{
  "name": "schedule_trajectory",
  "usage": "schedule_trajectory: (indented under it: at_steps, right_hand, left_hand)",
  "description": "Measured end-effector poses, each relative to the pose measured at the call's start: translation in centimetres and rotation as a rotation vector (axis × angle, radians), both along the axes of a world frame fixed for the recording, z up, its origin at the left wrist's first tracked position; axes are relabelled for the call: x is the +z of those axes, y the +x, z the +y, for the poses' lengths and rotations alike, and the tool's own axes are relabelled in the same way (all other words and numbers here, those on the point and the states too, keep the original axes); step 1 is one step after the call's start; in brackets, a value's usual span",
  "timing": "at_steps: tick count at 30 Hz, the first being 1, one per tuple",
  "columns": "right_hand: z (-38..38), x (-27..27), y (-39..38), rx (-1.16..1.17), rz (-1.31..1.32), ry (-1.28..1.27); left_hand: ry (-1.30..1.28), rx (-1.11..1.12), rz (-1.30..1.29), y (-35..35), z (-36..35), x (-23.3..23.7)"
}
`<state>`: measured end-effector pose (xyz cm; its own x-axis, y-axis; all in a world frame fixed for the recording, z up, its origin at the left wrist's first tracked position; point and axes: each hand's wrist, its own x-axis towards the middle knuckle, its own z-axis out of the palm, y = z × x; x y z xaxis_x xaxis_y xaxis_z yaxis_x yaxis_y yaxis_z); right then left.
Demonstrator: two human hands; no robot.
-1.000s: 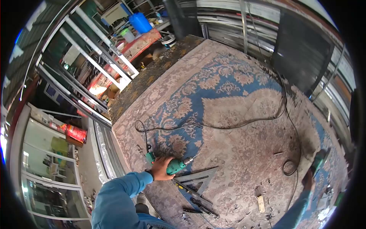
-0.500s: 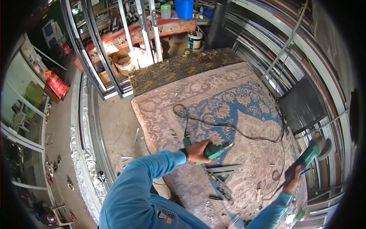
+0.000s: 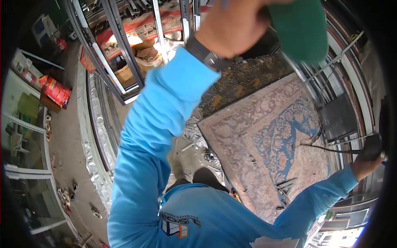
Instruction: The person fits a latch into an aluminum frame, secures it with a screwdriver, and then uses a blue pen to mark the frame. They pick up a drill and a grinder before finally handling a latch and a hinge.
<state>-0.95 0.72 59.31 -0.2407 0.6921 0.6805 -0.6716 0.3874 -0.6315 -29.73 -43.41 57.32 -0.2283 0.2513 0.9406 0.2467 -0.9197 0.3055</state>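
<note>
Left hand (image 3: 237, 25), lifted close to the camera at the top of the view, clenched round the green power tool (image 3: 300, 29), whose blurred body fills the upper right and hides its working end; a dark wristband (image 3: 206, 56) sits at the wrist, above the blue sleeve (image 3: 165, 107) that runs down to the shoulder. Right hand (image 3: 364, 165), stretched out low at the right margin beyond the right-hand edge of the workbench (image 3: 231, 136), closed on a dark tool (image 3: 372, 146) of which little can be made out; a black cord (image 3: 326, 148) leads from that tool leftward across the right-hand edge and onto the blue field of the worn patterned carpet (image 3: 264, 120) that covers the bench top. Both tools are held clear of the bench surface. Near the front edge of the bench, close to the right elbow, lies a triangular metal square (image 3: 286, 184), with small dark items beside it too blurred to identify. The far end of the bench carries a darker, mottled strip of covering (image 3: 244, 82). Beyond the left-hand edge the concrete floor (image 3: 70, 136) shows; long metal frame sections (image 3: 120, 45) lean and lie there, and a red packet (image 3: 53, 91) rests at the far left. A flat black panel (image 3: 339, 118) stands off the right-hand edge.
</note>
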Motion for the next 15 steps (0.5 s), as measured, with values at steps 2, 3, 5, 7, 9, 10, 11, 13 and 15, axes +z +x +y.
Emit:
schedule_trajectory:
  at_steps: [2, 3, 5, 7, 9, 10, 11, 13, 15]
  right_hand:
    - [-3.4, 0.7, -4.1, -0.002, 0.049, 0.049]
    - [-5.4, 0.4, -6.4, -0.010, 0.066, 0.070]
    - [-9.0, -0.6, -10.8, -0.045, 0.087, 0.097]
    - [-12.6, -2.5, -15.5, -0.089, 0.106, 0.115]
    - [-16.1, -5.3, -20.5, -0.142, 0.115, 0.132]
    - [-17.4, -6.8, -23.1, -0.169, 0.118, 0.133]
    - [-18.6, -8.3, -25.7, -0.199, 0.119, 0.137]
    - [-21.1, -11.2, -31.9, -0.266, 0.120, 0.139]
    - [-23.2, -12.9, -38.0, -0.339, 0.078, 0.131]
  left_hand:
    - [0.126, -0.095, 0.108, -4.1, -4.0, 1.3]
    - [0.173, -0.142, 0.177, -6.1, -6.0, 1.5]
    - [0.228, -0.142, 0.236, -10.5, -9.2, 1.0]
    - [0.251, -0.048, 0.227, -15.5, -11.5, -0.3]
    - [0.243, 0.009, 0.214, -21.0, -13.3, -1.8]
    - [0.225, 0.020, 0.201, -24.1, -13.9, -3.0]
    - [0.210, 0.030, 0.197, -27.4, -14.4, -4.0]
    - [0.146, -0.022, 0.128, -33.9, -14.8, -5.0]
    - [0.065, -0.149, -0.008, -39.7, -15.0, -5.4]
